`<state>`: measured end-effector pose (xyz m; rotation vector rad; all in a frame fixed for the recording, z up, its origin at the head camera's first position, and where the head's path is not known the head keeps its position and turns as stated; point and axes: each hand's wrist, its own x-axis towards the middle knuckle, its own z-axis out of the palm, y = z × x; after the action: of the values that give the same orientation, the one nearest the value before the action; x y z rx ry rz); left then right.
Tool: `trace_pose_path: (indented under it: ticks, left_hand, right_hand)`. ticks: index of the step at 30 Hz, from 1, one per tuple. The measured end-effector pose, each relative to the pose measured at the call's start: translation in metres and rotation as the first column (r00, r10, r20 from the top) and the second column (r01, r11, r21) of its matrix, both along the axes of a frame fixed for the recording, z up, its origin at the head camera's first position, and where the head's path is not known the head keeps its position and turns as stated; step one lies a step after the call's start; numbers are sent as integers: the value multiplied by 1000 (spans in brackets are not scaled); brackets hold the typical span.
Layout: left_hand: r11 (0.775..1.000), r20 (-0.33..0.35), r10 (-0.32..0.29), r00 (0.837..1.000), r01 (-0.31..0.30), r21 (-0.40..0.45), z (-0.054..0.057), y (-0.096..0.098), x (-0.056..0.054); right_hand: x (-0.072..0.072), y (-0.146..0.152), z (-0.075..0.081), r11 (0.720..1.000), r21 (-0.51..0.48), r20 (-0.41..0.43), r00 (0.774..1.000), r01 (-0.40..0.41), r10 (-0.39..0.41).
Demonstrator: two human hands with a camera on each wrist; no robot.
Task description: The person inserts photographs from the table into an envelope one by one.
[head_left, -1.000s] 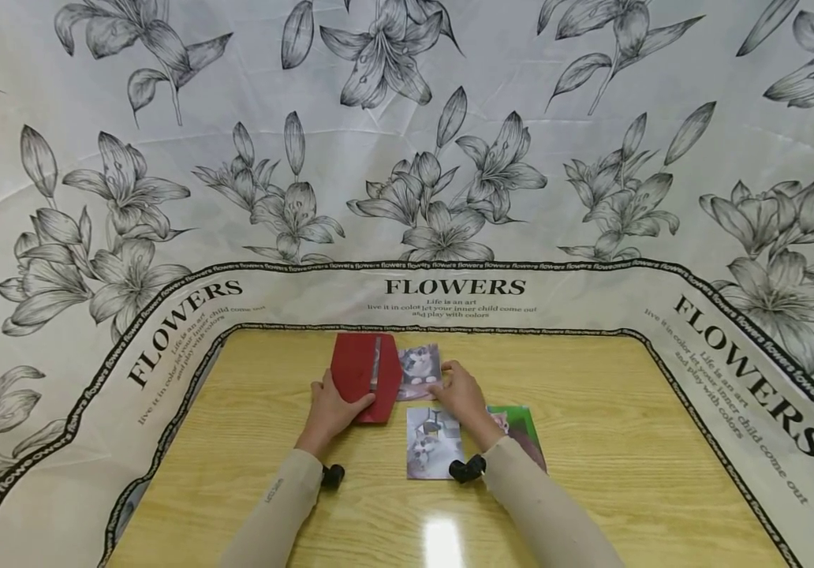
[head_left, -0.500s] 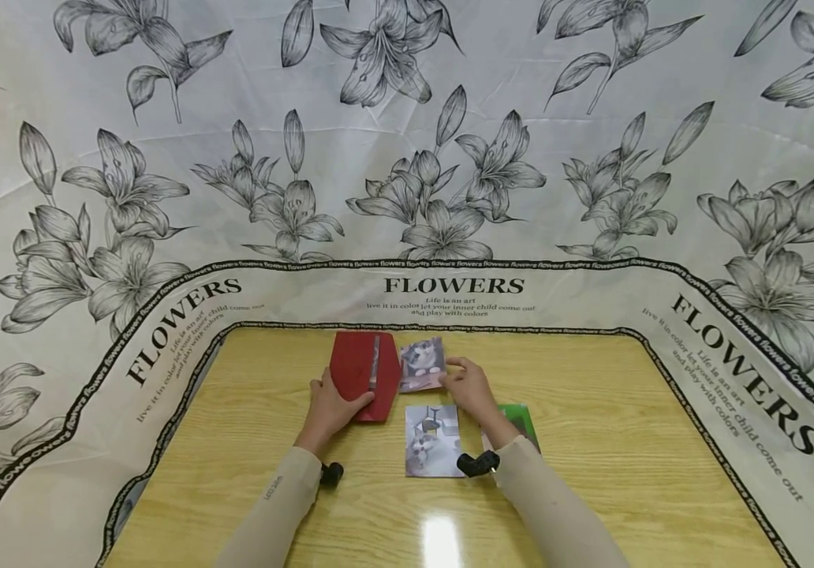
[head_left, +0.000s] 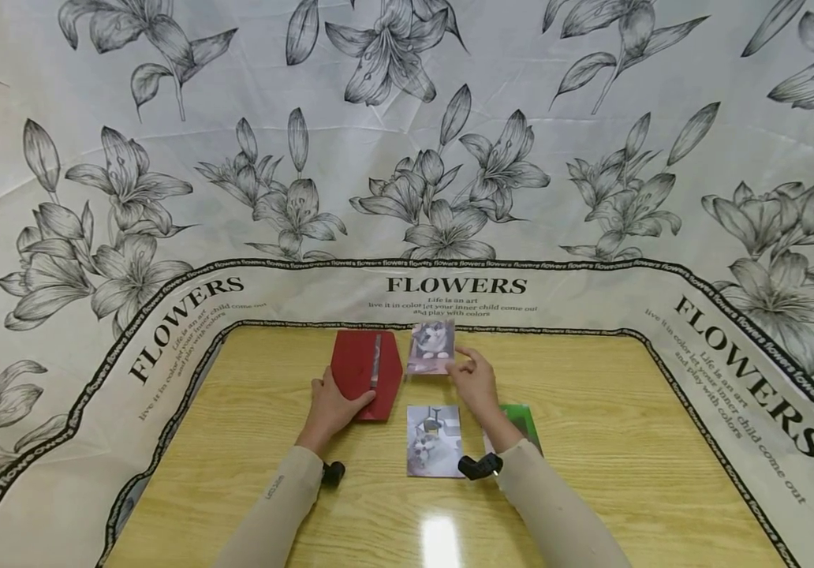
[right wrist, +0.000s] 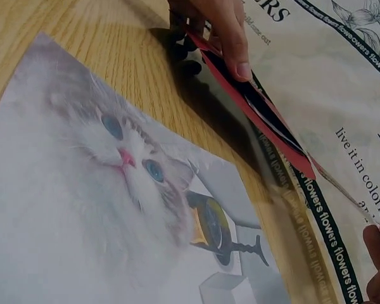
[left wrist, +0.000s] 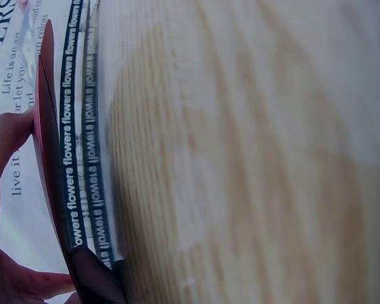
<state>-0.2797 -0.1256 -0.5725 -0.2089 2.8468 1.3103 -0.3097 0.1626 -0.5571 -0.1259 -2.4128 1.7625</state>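
Observation:
In the head view my left hand [head_left: 331,410] grips a red envelope [head_left: 356,364] by its lower part, thumb on the front near a dark slit. The left wrist view catches the envelope [left wrist: 45,133] edge-on between thumb and fingers. My right hand [head_left: 476,388] pinches a cat photo [head_left: 431,347] by its right lower edge, just right of the envelope and apart from it. In the right wrist view this photo appears only as a thin edge [right wrist: 342,187], and the envelope's mouth [right wrist: 259,104] gapes slightly.
A second cat photo [head_left: 434,442] lies flat on the wooden table [head_left: 237,489] in front of the hands. Right of it, partly under my right forearm, lies a green-edged picture [head_left: 523,420]. Flower-printed cloth [head_left: 449,158] rises behind the table's far edge.
My right hand has drawn the cat photo up and to the right, from overlapping the envelope's right edge to apart from it. The left hand and envelope have stayed nearly still.

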Motion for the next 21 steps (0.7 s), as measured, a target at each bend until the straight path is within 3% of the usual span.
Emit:
trace_pose_path:
  ticks: [11, 21]
  left_hand:
    - [1000, -1, -2, 1000, 2, 0, -6, -1, -4]
    - [1000, 2, -7, 1000, 7, -5, -5, -2, -4]
  right_hand:
    - [3, -24, 1, 996, -71, -22, 999, -50, 48]
    - [-1, -45, -5, 992, -103, -41, 997, -72, 68]
